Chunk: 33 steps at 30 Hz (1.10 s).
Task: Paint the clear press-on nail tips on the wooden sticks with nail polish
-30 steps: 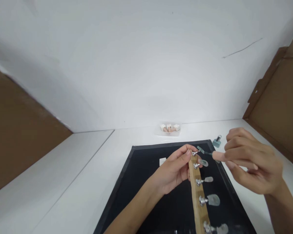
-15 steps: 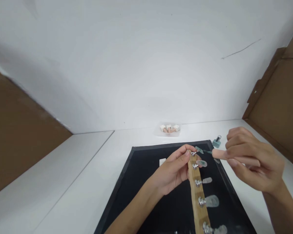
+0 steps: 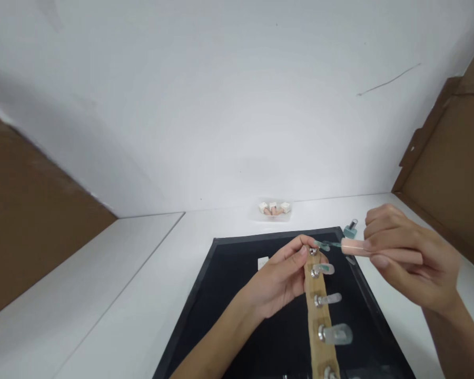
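My left hand (image 3: 282, 273) is closed around the far end of a wooden nail-tip stand (image 3: 318, 316), holding it lengthwise. Several metal posts along the stand carry clear false nails, such as the large false nail (image 3: 338, 334) nearer me. At the far end, a small green-tinted false nail (image 3: 321, 246) meets the green tip of a nail polish brush (image 3: 355, 247) with a pink handle. My right hand (image 3: 411, 258) grips that handle from the right. Green also shows on the second false nail (image 3: 324, 269).
A green nail polish bottle (image 3: 351, 228) with a silver neck stands behind my right hand. A clear tray (image 3: 271, 217) with several small white and pink pieces sits by the wall. A small white piece (image 3: 263, 261) lies on the black mat (image 3: 237, 289). Brown cardboard (image 3: 454, 152) borders the right.
The brush tip has shifted slightly left, further along the far false nail. The wooden stand has tilted a little, and its posts now look foreshortened.
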### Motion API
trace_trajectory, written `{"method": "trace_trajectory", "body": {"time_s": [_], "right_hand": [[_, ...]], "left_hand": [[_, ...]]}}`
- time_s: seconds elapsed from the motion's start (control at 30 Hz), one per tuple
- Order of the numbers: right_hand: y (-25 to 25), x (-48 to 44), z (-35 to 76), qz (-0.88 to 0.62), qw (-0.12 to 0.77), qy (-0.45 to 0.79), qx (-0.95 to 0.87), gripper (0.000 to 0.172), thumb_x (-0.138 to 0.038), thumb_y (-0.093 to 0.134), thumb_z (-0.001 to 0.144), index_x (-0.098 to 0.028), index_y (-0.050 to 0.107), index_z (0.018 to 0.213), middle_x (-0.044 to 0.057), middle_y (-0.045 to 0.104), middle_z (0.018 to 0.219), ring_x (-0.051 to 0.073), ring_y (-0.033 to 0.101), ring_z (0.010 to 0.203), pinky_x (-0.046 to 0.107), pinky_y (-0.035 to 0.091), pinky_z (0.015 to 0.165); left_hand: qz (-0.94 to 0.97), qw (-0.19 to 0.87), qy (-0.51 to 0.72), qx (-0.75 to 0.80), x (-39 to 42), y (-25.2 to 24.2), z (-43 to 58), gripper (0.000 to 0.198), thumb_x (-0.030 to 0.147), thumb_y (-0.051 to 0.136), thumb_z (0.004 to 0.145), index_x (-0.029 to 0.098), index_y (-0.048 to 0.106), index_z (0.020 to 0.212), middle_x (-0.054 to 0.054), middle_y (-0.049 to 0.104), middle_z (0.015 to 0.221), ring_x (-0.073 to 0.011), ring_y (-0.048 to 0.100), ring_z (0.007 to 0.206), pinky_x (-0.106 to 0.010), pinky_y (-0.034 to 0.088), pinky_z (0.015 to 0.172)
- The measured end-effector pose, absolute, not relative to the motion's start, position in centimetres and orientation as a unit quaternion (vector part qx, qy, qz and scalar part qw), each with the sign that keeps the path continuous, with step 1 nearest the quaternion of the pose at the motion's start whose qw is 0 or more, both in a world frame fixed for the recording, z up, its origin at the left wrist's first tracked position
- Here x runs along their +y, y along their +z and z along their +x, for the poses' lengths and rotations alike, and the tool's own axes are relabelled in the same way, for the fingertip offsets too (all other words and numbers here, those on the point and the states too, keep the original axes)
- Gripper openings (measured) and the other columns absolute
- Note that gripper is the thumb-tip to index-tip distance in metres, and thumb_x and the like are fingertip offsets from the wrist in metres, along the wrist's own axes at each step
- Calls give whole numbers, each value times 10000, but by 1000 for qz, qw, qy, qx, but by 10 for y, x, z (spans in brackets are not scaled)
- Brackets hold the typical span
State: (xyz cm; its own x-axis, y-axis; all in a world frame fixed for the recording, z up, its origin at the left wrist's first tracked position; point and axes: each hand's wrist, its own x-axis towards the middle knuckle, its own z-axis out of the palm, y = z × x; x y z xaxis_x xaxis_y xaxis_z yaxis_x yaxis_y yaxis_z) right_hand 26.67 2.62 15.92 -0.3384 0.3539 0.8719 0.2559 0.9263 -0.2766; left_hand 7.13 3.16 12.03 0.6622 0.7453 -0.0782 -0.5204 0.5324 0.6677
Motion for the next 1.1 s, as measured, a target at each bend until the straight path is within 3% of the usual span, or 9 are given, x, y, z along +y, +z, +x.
{"method": "trace_trajectory", "body": {"time_s": [0.27, 0.47, 0.63, 0.87, 1.1], "right_hand": [[160, 26, 266, -203, 533, 38, -820, 174, -39, 518, 754, -198, 569, 805, -34, 542, 532, 124, 447, 463, 342, 408, 532], [162, 27, 265, -177, 536, 25, -825, 206, -46, 534, 748, -201, 587, 871, -1, 599, 612, 147, 524, 513, 343, 436, 529], [163, 27, 266, -187, 521, 3, -833, 199, -19, 507, 717, -198, 571, 773, -23, 546, 531, 132, 472, 456, 350, 426, 525], [167, 26, 264, -169, 514, -2, -841, 219, -21, 525, 710, -182, 590, 843, -1, 579, 588, 140, 528, 492, 347, 438, 543], [171, 26, 263, -172, 517, -35, -838, 233, -11, 509, 687, -201, 569, 808, -31, 529, 539, 126, 474, 438, 334, 422, 509]], "left_hand": [[315, 863, 363, 155, 32, 118, 71, 145, 266, 641, 816, 153, 561, 859, -22, 652, 719, -75, 617, 639, -133, 447, 543], [311, 863, 360, 167, 33, 117, 71, 180, 276, 672, 789, 160, 550, 854, -16, 643, 706, -83, 624, 645, -134, 457, 554], [314, 862, 360, 169, 34, 118, 72, 183, 286, 671, 788, 158, 557, 851, -20, 647, 703, -83, 619, 636, -133, 456, 542], [309, 863, 363, 168, 36, 121, 72, 188, 279, 676, 782, 160, 553, 858, -15, 643, 709, -84, 623, 653, -143, 472, 582], [314, 862, 365, 160, 38, 122, 70, 178, 275, 671, 788, 157, 556, 854, -15, 631, 707, -88, 616, 653, -148, 470, 573]]}}
